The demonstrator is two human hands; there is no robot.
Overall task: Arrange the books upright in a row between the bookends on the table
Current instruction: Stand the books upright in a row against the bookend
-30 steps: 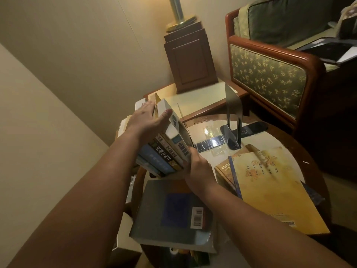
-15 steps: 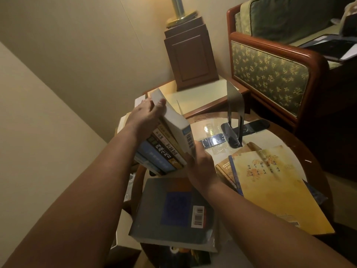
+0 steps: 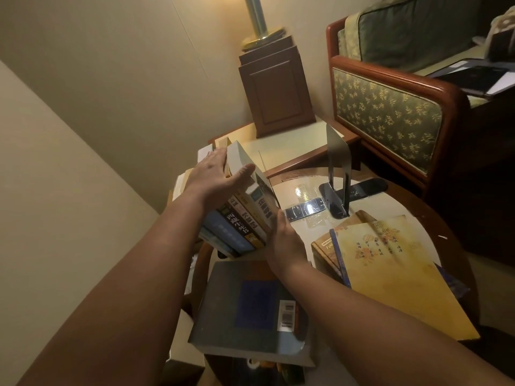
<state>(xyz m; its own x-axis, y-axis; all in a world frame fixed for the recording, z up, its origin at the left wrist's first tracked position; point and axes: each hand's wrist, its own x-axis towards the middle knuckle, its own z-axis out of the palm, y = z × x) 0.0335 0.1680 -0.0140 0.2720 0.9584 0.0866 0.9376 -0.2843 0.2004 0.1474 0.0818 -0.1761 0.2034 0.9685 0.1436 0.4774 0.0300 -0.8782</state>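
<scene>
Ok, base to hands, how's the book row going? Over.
Left grip flat atop the books, right grip pressing the end cover. Row tilted, apart from the bookend. Grey book and yellow book lie flat in front.

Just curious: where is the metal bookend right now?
In the head view, the metal bookend stands upright on the round table, right of the leaning books.

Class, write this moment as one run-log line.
books: leaning row | left hand: presses tops | right hand: presses row's end | bookend: upright, apart
</scene>
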